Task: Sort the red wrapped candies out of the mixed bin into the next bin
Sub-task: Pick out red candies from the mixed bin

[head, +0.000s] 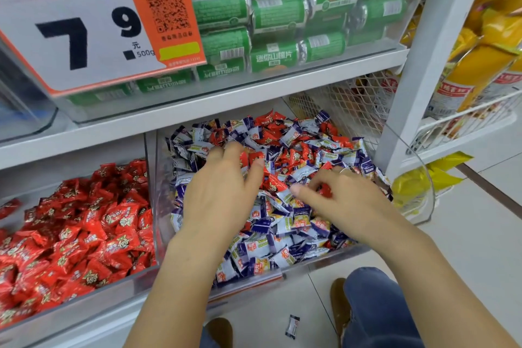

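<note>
On the lower shelf, 2 clear plastic bins are sitting side by side. Mixed bin point(161, 200), right: glossy crinkled pillow wrappers, purple-white with red wrapped candies point(275, 182) scattered among them, mostly toward the back. Next bin point(151, 260), left: holding red wrappers only. Left hand point(223, 192) is lying on the pile, fingers loosely spread, touching wrappers; no clear hold. Right hand point(347, 200) is curling over a red piece; fingertips hidden, so grip cannot be told. Price sign point(82, 20) is covering part of the green rolls point(278, 13) above.
</note>
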`<state>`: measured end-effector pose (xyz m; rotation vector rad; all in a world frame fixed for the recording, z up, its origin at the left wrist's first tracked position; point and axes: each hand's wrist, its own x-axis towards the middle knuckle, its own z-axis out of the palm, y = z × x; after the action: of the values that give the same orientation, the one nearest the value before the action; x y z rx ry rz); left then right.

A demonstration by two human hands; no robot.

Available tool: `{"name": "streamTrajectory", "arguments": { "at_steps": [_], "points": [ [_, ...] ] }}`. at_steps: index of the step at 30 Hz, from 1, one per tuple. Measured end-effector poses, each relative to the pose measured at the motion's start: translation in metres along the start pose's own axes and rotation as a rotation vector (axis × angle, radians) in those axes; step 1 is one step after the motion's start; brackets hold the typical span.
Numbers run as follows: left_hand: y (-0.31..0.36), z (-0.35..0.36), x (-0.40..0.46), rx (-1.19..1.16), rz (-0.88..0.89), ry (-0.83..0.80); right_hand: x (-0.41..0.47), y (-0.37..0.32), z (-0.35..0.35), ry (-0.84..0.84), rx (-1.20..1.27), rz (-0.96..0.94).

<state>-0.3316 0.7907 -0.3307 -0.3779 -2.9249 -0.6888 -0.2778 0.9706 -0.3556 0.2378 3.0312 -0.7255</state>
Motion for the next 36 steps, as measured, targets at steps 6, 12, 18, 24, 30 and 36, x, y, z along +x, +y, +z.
{"name": "streamTrajectory", "arguments": {
  "at_steps": [6, 12, 18, 24, 30, 36],
  "points": [
    [0.015, 0.018, 0.008, 0.247, 0.071, -0.108, 0.003, -0.002, 0.0, -0.039, -0.03, 0.026],
    [0.011, 0.024, 0.01, 0.301, 0.098, -0.097, 0.007, 0.0, -0.011, 0.148, 0.059, 0.059],
    [0.008, 0.022, 0.008, 0.176, 0.173, -0.089, 0.035, -0.013, -0.011, 0.17, 0.205, -0.037],
    [-0.012, -0.009, 0.013, -0.083, -0.011, 0.095, 0.046, -0.027, 0.007, 0.074, 0.215, -0.117],
    [-0.021, -0.019, 0.009, -0.134, -0.133, 0.106, 0.056, -0.035, 0.017, -0.088, 0.173, -0.203],
    [-0.007, -0.012, 0.008, -0.043, -0.068, 0.016, 0.055, -0.041, 0.029, -0.039, -0.088, -0.255]
  ]
}}
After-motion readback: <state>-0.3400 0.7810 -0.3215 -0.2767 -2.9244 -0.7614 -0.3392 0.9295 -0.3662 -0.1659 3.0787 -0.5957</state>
